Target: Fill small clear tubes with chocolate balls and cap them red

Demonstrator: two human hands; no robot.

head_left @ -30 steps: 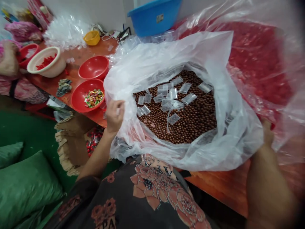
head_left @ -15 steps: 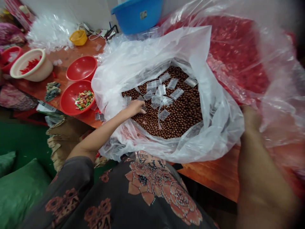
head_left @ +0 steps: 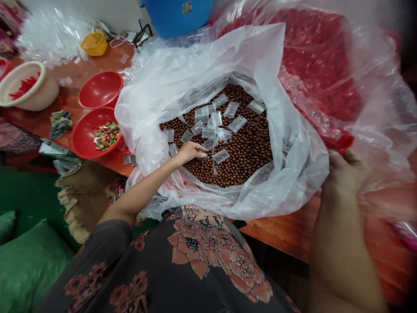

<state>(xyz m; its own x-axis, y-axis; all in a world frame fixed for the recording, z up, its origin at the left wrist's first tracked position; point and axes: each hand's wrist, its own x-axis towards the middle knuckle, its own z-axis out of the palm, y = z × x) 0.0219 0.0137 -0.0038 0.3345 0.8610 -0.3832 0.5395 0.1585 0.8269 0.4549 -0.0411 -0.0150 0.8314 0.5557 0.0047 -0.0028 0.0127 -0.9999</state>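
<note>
A large white plastic bag (head_left: 143,104) lies wide open on the table, filled with small round brown balls (head_left: 241,169) that look like chocolates. Several small clear plastic boxes (head_left: 237,124) are scattered on top of the balls. Over the left side of the balls is my left hand (head_left: 191,153), fingers bent and close together; what they hold, if anything, is hidden. At the bag's right edge, my right hand (head_left: 347,171) has its fingers closed around a red plastic piece (head_left: 341,141), whose shape is partly hidden and blurred.
A clear bag of red pieces (head_left: 319,61) lies behind on the right. On the left are a red bowl of wrapped sweets (head_left: 81,139), another red bowl (head_left: 100,89), a cream bowl (head_left: 48,89), a cloth (head_left: 60,124) and a yellow basket (head_left: 94,44). A blue tub (head_left: 179,17) stands behind.
My left hand has moved slightly right and toward me over the balls. My right hand has come further into view, with the red piece now showing. The view has shifted slightly.
</note>
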